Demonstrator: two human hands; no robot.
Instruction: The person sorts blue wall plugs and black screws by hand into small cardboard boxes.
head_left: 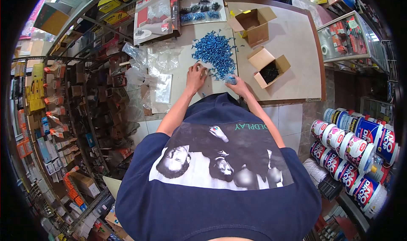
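A heap of small blue screw-like pieces [213,49] lies loose on the table, spreading toward me. My left hand [195,78] rests at the heap's near left edge, fingers bent and apart, with nothing seen in them. At the near right end of the heap, my right hand [239,87] is closed around a small clear plastic bag [230,78] with blue pieces inside. A few stray pieces lie on the tabletop between my hands.
Right of the heap stand an open carton [256,35] and a smaller open box [269,73] holding dark pieces. Clear plastic bags [159,59] lie left. Behind are filled packets [199,16] and a Vinilex box [154,16]. Shelves [59,109] and paint buckets [354,150] flank the table.
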